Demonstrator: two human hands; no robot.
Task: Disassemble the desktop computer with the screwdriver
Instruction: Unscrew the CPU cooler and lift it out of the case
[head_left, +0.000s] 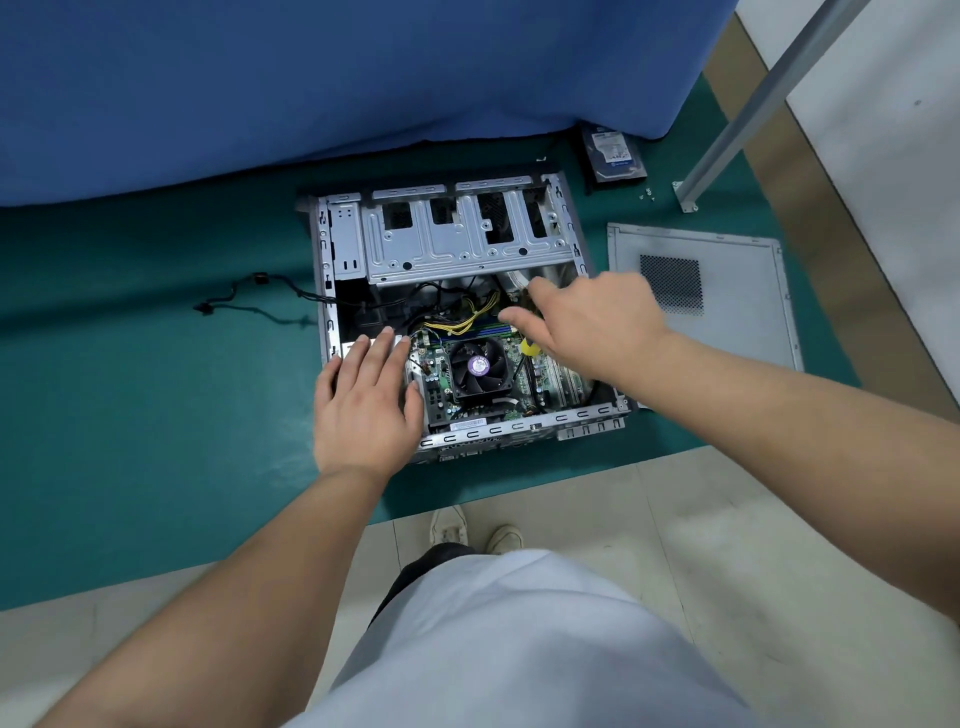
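Observation:
The desktop computer case (470, 244) lies open on its side on a green mat, showing the motherboard and its black CPU fan (478, 368). My left hand (366, 402) rests flat, fingers apart, on the case's near left corner. My right hand (587, 319) hovers blurred over the board's right side, closed around the screwdriver (530, 347); only its yellow handle end and dark shaft show below the palm, the shaft slanting down toward the board. Yellow and black cables (460, 319) run behind the fan.
The removed grey side panel (727, 312) lies to the right of the case. A hard drive (614, 156) and loose screws (647, 194) lie at the back right beside a metal post (748, 109). A loose black cable (249, 301) trails left. Blue cloth hangs behind.

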